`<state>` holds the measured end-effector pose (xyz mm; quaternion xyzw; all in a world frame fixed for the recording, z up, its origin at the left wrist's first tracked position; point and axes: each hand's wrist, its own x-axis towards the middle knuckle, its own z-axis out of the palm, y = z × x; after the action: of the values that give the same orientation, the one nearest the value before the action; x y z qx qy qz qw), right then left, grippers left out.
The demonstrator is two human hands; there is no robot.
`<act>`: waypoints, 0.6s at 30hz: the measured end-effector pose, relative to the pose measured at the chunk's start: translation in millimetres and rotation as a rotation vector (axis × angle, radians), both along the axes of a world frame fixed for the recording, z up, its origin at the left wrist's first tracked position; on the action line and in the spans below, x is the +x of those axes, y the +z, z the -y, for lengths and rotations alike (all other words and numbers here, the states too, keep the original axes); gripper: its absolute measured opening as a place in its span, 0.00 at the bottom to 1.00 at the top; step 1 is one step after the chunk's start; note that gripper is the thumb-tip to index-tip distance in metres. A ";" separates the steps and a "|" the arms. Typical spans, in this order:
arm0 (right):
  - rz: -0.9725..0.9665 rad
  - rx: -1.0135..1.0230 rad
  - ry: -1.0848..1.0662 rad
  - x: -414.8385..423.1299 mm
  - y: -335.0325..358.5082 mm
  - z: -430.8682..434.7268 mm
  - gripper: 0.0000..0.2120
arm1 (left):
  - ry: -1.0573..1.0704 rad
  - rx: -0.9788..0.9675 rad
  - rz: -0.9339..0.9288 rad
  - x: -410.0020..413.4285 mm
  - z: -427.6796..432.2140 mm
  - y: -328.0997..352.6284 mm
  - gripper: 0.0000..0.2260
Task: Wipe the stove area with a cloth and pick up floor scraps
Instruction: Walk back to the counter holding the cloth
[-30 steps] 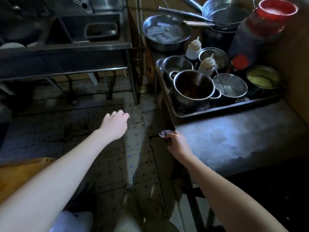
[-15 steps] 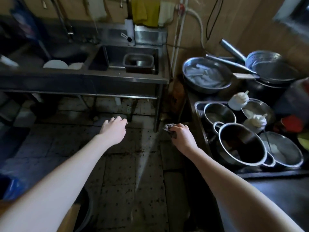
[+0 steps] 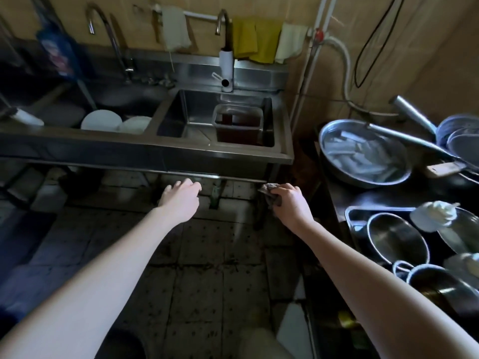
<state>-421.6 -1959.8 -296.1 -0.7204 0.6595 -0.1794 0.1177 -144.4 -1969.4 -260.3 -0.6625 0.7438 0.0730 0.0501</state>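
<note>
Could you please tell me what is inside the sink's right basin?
A rectangular tub with dark contents stands in the right basin; the basin floor beneath it is hidden.

Dull grey-brown cloth point(image 3: 270, 195) in right hand point(image 3: 293, 203) fingers point(image 3: 281, 189). Under the fingers of both hands: dark grey floor tiles point(image 3: 202, 281), regular dotted pattern, darker grout lines. Just past left hand point(image 3: 181, 199) fingertips point(image 3: 169, 189): silver-grey steel sink point(image 3: 145, 151). Farther beyond the fingertips: white plates point(image 3: 101, 120), brown-tinted clear container point(image 3: 237, 123), white tap nozzle point(image 3: 226, 66), blue packet point(image 3: 55, 53) with pale print. Higher still past the fingers: white rag point(image 3: 173, 28), yellow rags point(image 3: 255, 40), cream rag point(image 3: 289, 42), tan wall point(image 3: 414, 35), red valve point(image 3: 320, 35), white hose point(image 3: 346, 63), black cable point(image 3: 363, 47). Right of right-hand fingers: silver steel basin point(image 3: 363, 154), shiny steel pots point(image 3: 396, 237), white squeeze-bottle top point(image 3: 435, 215), blurred.
</note>
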 end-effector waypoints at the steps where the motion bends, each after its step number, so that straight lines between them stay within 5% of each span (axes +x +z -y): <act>1: 0.005 0.000 -0.001 1.5 0.1 12.1 0.20 | 0.002 -0.002 -0.004 0.8 9.3 -0.6 0.14; 18: 0.053 0.097 0.092 8.1 -19.9 240.5 0.20 | 0.094 0.009 -0.032 -13.7 202.1 -22.9 0.13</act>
<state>-413.5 -2200.3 -316.0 -0.7384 0.6303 -0.1609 0.1779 -158.2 -2171.5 -283.2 -0.6952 0.7123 0.0893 0.0377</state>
